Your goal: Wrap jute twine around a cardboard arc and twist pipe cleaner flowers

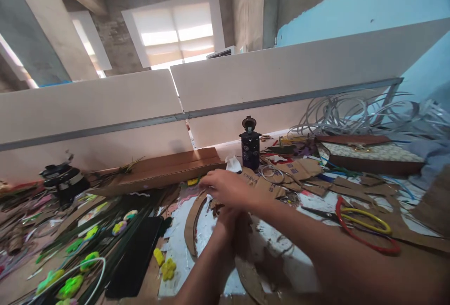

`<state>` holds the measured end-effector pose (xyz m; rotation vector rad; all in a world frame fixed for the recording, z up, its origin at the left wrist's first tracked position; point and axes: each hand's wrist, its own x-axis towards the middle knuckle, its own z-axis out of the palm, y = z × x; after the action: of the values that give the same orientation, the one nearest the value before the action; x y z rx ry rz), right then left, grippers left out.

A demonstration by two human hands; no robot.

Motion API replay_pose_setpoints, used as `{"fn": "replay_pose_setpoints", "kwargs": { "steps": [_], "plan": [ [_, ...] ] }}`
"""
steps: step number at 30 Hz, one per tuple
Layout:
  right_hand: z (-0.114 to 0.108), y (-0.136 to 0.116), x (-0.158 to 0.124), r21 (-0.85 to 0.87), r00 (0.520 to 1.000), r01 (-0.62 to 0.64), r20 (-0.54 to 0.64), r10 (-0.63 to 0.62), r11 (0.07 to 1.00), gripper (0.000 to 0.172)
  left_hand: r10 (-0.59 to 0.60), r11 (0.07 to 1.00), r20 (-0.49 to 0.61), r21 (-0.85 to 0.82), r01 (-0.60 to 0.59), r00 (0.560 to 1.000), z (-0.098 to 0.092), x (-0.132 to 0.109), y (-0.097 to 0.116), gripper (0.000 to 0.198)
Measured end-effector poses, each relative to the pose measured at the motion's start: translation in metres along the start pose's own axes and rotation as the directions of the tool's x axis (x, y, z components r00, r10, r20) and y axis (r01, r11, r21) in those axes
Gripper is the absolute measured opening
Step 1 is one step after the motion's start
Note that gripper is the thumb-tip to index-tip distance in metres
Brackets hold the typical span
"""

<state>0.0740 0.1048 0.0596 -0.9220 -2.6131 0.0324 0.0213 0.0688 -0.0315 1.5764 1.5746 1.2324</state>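
Observation:
My right hand [227, 186] reaches leftward across my left wrist, its fingers stretched out and slightly bent over the upper end of a curved cardboard strip [192, 225]. Nothing shows in its fingers. My left hand [228, 218] lies beneath the right forearm, with its fingers hidden. Under both arms is a white sheet [176, 244], marked with shiny smears. Another curved cardboard piece [249, 277] lies below the hands, partly covered by the right arm and shadow. Yellow flower-shaped pieces [168, 269] sit at the sheet's left edge.
Scissors [351, 223] with red and yellow handles lie open at right. A dark bottle [250, 150], lid up, stands behind the hands. A long cardboard tray [176, 169], black phone-like slab [135, 258], handbag [369, 152], coiled strips [337, 112] and cardboard scraps crowd the table.

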Motion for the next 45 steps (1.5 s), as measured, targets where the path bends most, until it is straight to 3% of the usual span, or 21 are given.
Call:
{"fn": "replay_pose_setpoints", "kwargs": {
  "steps": [1,3,6,8,10,13,18,21,23,26,29,32,36,40,45],
  "plan": [
    [0.002,0.013,0.008,-0.045,0.999,0.014,0.040,-0.012,0.999,0.023,0.008,1.000,0.059,0.022,-0.009,0.998,-0.001,-0.003,-0.003,0.050],
    [0.014,0.031,0.021,-0.094,0.994,0.055,0.104,-0.045,0.994,0.026,-0.067,0.969,0.183,-0.222,0.108,0.981,-0.003,-0.008,-0.010,0.042],
    [0.040,0.044,0.033,-0.139,0.981,0.122,0.169,-0.098,0.983,0.026,-0.143,0.773,0.350,-0.544,0.325,0.926,-0.004,-0.011,-0.019,0.034],
    [0.055,0.047,0.037,-0.159,0.979,0.141,0.167,-0.114,0.977,0.022,-0.152,0.681,0.392,-0.624,0.384,0.907,-0.002,-0.009,-0.023,0.029],
    [0.062,0.046,0.041,-0.161,0.982,0.147,0.144,-0.124,0.976,0.019,-0.152,0.663,0.394,-0.640,0.389,0.906,-0.001,-0.007,-0.026,0.025],
    [0.055,0.046,0.045,-0.138,0.993,0.106,0.072,-0.097,0.985,0.021,-0.164,0.668,0.394,-0.630,0.396,0.904,-0.001,-0.005,-0.027,0.029],
    [0.004,0.053,0.019,-0.017,0.993,-0.069,-0.102,0.067,0.997,0.036,-0.218,0.670,0.415,-0.595,0.445,0.883,-0.004,-0.008,-0.021,0.041],
    [-0.024,0.059,-0.029,0.118,0.977,-0.136,-0.149,0.153,0.984,0.029,-0.173,0.739,0.386,-0.558,0.378,0.906,-0.003,-0.008,-0.020,0.040],
    [-0.032,0.064,-0.068,0.465,0.949,-0.181,-0.149,0.278,0.867,0.033,-0.074,0.830,0.344,-0.499,0.249,0.936,-0.002,-0.007,-0.021,0.036],
    [-0.027,0.072,-0.122,0.682,0.916,-0.231,-0.090,0.392,0.694,0.042,0.040,0.959,0.336,-0.279,0.059,0.941,-0.001,-0.008,-0.022,0.027],
    [-0.010,0.078,-0.158,0.752,0.876,-0.294,-0.035,0.482,0.590,0.050,0.081,0.997,0.278,-0.018,-0.079,0.957,-0.004,-0.011,-0.016,0.026],
    [0.008,0.079,-0.174,0.834,0.843,-0.296,-0.002,0.537,0.467,0.050,0.209,0.977,0.171,0.011,-0.214,0.963,-0.010,-0.015,-0.002,0.027],
    [0.020,0.075,-0.181,0.923,0.844,-0.255,0.067,0.532,0.288,0.049,0.246,0.967,0.218,-0.126,-0.223,0.944,-0.016,-0.021,0.020,0.028],
    [0.020,0.075,-0.183,0.934,0.880,-0.257,0.119,0.460,0.250,0.051,0.221,0.973,0.278,-0.122,-0.194,0.935,-0.015,-0.025,0.028,0.023],
    [0.013,0.073,-0.185,0.927,0.879,-0.290,0.161,0.448,0.237,0.051,0.218,0.975,0.334,-0.116,-0.190,0.917,-0.014,-0.025,0.024,0.022]
  ]
}}
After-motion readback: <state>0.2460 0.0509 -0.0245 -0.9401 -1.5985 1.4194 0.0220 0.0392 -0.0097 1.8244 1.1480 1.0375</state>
